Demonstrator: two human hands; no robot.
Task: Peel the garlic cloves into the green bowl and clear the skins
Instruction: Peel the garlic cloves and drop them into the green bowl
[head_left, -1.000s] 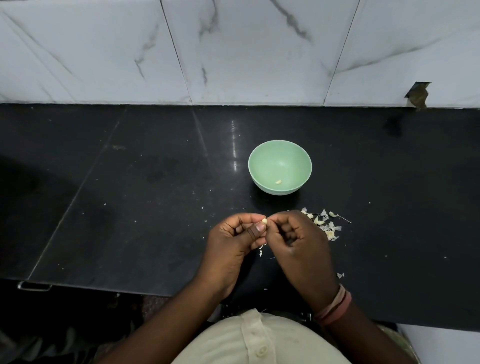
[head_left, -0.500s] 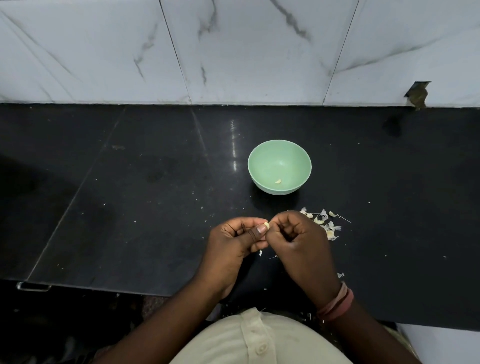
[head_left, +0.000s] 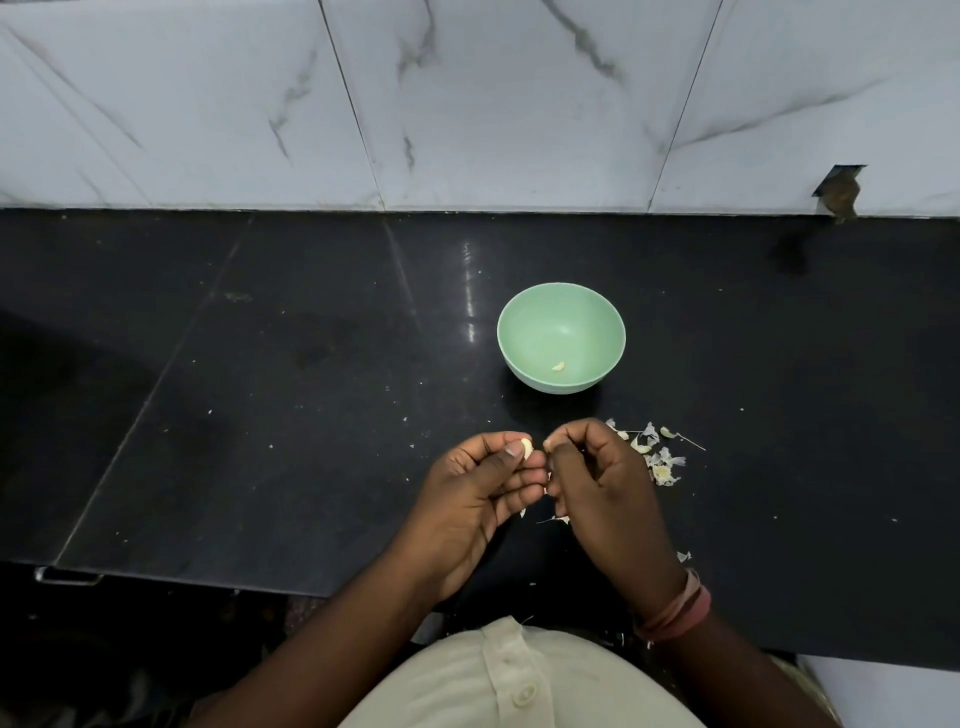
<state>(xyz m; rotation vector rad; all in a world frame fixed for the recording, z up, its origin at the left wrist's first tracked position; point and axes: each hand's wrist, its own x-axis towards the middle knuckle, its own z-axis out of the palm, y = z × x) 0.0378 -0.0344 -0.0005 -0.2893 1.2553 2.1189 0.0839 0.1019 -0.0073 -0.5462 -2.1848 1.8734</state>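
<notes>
Black counter (head_left: 311, 415), marble wall (head_left: 467, 104) | green bowl (head_left: 524, 317) | left fingers (head_left: 514, 451) pinch garlic clove (head_left: 527, 447) | right fingers (head_left: 558, 441) pinch skin (head_left: 546, 445)

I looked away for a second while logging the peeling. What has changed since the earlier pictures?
The two hands have drawn slightly apart. The left hand still pinches the garlic clove, now more exposed at its thumb; the right hand has pulled off to the right, fingers curled, perhaps on a bit of skin. The green bowl, the clove in it and the skin pile are unchanged.
</notes>
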